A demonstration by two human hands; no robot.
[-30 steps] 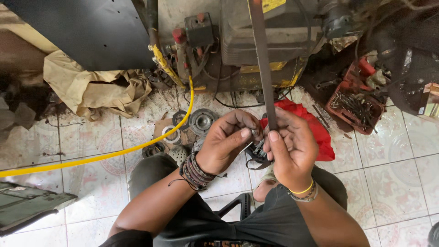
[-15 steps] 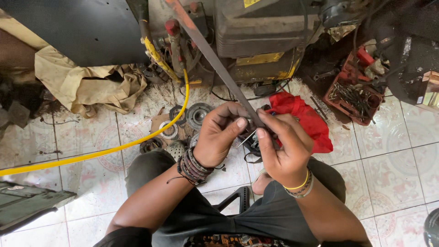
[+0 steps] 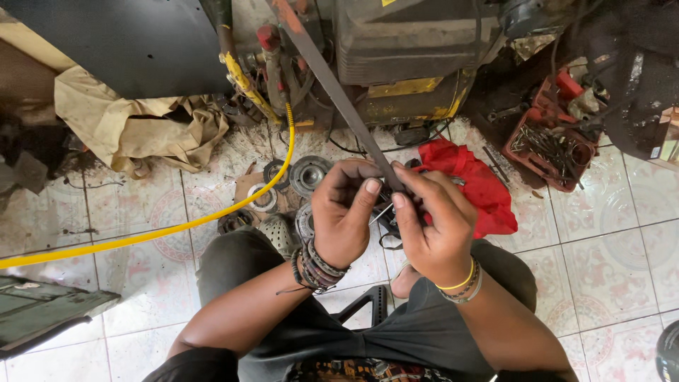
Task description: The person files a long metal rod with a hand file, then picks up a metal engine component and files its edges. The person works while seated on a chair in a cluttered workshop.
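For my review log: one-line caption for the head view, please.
Seated over a tiled floor, left hand and right hand pinch a thin wire beside a flat metal bar and red cloth.

A yellow hose [image 3: 163, 230] crosses the tiled floor [image 3: 608, 276]. A red cloth [image 3: 477, 184] lies near a red tray of bolts [image 3: 548, 148]; crumpled tan cloth [image 3: 134, 127] sits upper left.

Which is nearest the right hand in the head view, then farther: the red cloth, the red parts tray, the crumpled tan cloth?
From the right hand:
1. Red cloth, right beside the hand, on the floor just behind it.
2. Red parts tray, farther off to the upper right, by the machine.
3. Crumpled tan cloth, farthest, across at the upper left.
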